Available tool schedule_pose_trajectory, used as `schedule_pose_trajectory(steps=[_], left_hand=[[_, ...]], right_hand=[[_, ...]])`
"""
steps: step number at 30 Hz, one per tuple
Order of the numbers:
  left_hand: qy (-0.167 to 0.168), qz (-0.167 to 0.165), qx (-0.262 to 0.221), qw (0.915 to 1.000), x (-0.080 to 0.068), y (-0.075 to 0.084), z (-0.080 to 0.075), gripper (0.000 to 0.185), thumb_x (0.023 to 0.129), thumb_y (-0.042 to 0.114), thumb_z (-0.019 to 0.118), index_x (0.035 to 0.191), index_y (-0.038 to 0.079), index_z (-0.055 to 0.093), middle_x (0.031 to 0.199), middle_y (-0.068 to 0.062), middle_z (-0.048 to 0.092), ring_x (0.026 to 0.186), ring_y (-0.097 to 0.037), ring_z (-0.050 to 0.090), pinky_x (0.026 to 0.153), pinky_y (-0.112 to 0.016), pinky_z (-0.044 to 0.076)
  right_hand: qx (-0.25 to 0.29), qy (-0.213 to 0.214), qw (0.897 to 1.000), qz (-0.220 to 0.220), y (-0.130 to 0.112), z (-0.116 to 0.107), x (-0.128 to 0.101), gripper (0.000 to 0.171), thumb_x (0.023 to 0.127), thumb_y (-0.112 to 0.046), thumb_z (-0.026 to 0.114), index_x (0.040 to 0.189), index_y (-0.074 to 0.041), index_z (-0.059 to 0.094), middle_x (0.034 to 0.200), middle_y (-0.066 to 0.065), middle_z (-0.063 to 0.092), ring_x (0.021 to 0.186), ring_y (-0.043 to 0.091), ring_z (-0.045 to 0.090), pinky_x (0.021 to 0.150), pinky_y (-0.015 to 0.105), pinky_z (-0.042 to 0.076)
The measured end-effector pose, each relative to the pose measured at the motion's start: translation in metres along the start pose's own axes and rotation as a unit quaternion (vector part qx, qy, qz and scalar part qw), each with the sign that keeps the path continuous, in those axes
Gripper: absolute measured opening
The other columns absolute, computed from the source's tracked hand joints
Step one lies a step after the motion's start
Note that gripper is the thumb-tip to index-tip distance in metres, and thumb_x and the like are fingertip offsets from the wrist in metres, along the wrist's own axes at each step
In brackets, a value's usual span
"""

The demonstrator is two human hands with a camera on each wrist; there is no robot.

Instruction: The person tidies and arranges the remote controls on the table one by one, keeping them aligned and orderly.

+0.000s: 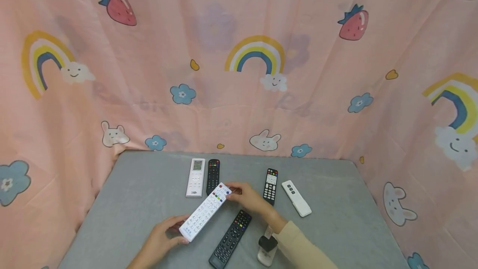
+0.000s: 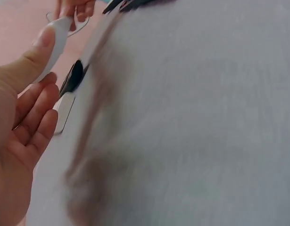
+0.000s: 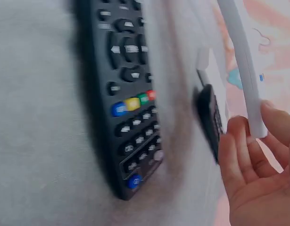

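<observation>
A long white remote (image 1: 206,212) with several coloured buttons lies slantwise just above the grey table (image 1: 142,194), held at both ends. My left hand (image 1: 172,231) grips its near end, thumb on top and fingers underneath. In the left wrist view that thumb (image 2: 45,40) presses on the white remote (image 2: 57,44). My right hand (image 1: 234,190) pinches the far end. The right wrist view shows its fingertips (image 3: 272,115) at the tip of the white remote (image 3: 241,61). A black remote (image 1: 230,239) lies on the table under the held one and fills the right wrist view (image 3: 128,94).
Towards the back lie a white display remote (image 1: 196,177), a black remote (image 1: 213,175), a black-and-white remote (image 1: 270,186) and a slim white remote (image 1: 296,198). A white object (image 1: 267,256) shows under my right forearm. Pink patterned cloth (image 1: 239,74) hangs round the table.
</observation>
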State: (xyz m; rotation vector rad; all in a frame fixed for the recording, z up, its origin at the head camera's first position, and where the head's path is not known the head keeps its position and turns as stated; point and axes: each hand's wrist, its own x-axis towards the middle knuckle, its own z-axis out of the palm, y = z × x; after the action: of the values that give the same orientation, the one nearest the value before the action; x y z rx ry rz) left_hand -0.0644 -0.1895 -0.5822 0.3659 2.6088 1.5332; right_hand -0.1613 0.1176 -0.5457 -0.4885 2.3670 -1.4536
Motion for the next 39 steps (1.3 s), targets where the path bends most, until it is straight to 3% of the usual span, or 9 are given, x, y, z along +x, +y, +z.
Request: schedule_pose_trajectory(steps=[2, 6, 9, 11, 17, 21, 27, 39], left_hand=[[0.015, 0.003, -0.020, 0.9997, 0.002, 0.004, 0.005, 0.067, 0.065, 0.028, 0.087, 0.127, 0.013, 0.067, 0.105, -0.002, 0.073, 0.086, 0.004, 0.062, 0.075, -0.022, 0.056], [0.018, 0.039, -0.082, 0.9957, 0.006, 0.009, 0.016, 0.063, 0.071, 0.019, 0.085, 0.129, 0.002, 0.064, 0.099, -0.010, 0.073, 0.078, 0.002, 0.062, 0.071, -0.021, 0.056], [0.015, 0.072, -0.123, 0.9896, 0.010, 0.011, 0.026, 0.060, 0.076, 0.014, 0.081, 0.129, -0.005, 0.061, 0.097, -0.018, 0.073, 0.078, 0.002, 0.063, 0.070, -0.022, 0.057], [0.023, 0.076, -0.131, 0.9881, 0.013, 0.015, 0.032, 0.058, 0.076, 0.013, 0.081, 0.127, -0.008, 0.061, 0.097, -0.020, 0.074, 0.078, 0.003, 0.064, 0.070, -0.021, 0.058], [0.058, 0.005, -0.119, 0.9912, 0.024, 0.031, 0.047, 0.054, 0.071, 0.012, 0.084, 0.120, -0.001, 0.069, 0.092, -0.013, 0.076, 0.075, 0.002, 0.066, 0.069, -0.021, 0.058], [0.085, -0.008, -0.107, 0.9905, 0.034, 0.039, 0.056, 0.049, 0.067, 0.012, 0.086, 0.114, 0.003, 0.073, 0.085, -0.010, 0.076, 0.068, 0.001, 0.065, 0.064, -0.021, 0.057], [0.108, 0.008, -0.112, 0.9878, 0.046, 0.044, 0.066, 0.050, 0.067, 0.011, 0.086, 0.115, 0.003, 0.072, 0.080, -0.010, 0.075, 0.064, 0.000, 0.064, 0.060, -0.020, 0.056], [0.097, 0.060, -0.041, 0.9926, 0.064, 0.044, 0.074, 0.059, 0.068, 0.015, 0.085, 0.124, 0.008, 0.069, 0.076, -0.002, 0.073, 0.063, 0.003, 0.063, 0.061, -0.018, 0.056]], right_hand=[[0.041, 0.007, 0.999, 0.011, -0.001, -0.003, 0.003, 0.044, 0.095, -0.015, 0.064, 0.137, -0.006, 0.057, 0.116, 0.016, 0.068, 0.093, 0.013, 0.065, 0.081, 0.022, 0.057], [0.140, 0.034, 0.989, 0.028, 0.003, -0.006, 0.007, 0.044, 0.094, -0.007, 0.063, 0.136, 0.001, 0.056, 0.115, 0.023, 0.066, 0.094, 0.022, 0.069, 0.089, 0.037, 0.059], [0.181, 0.064, 0.980, 0.045, 0.005, -0.008, 0.009, 0.043, 0.093, -0.005, 0.063, 0.134, 0.005, 0.056, 0.108, 0.021, 0.067, 0.088, 0.019, 0.069, 0.089, 0.043, 0.058], [0.193, 0.085, 0.976, 0.060, 0.006, -0.010, 0.011, 0.041, 0.093, -0.005, 0.063, 0.133, 0.005, 0.057, 0.105, 0.017, 0.069, 0.084, 0.011, 0.068, 0.088, 0.042, 0.059], [0.195, 0.133, 0.968, 0.084, 0.006, -0.018, 0.020, 0.037, 0.094, -0.004, 0.062, 0.130, 0.002, 0.061, 0.105, 0.013, 0.071, 0.082, 0.008, 0.067, 0.087, 0.039, 0.059], [0.196, 0.158, 0.964, 0.090, 0.005, -0.022, 0.028, 0.035, 0.095, -0.004, 0.061, 0.130, 0.001, 0.061, 0.106, 0.015, 0.071, 0.082, 0.008, 0.066, 0.086, 0.037, 0.059], [0.190, 0.178, 0.962, 0.087, 0.007, -0.027, 0.036, 0.034, 0.096, -0.002, 0.058, 0.130, 0.003, 0.061, 0.113, 0.023, 0.069, 0.081, 0.007, 0.066, 0.084, 0.037, 0.059], [0.143, 0.163, 0.973, 0.077, 0.013, -0.035, 0.051, 0.034, 0.098, -0.003, 0.054, 0.131, 0.002, 0.060, 0.113, 0.023, 0.069, 0.082, 0.011, 0.064, 0.087, 0.045, 0.058]])
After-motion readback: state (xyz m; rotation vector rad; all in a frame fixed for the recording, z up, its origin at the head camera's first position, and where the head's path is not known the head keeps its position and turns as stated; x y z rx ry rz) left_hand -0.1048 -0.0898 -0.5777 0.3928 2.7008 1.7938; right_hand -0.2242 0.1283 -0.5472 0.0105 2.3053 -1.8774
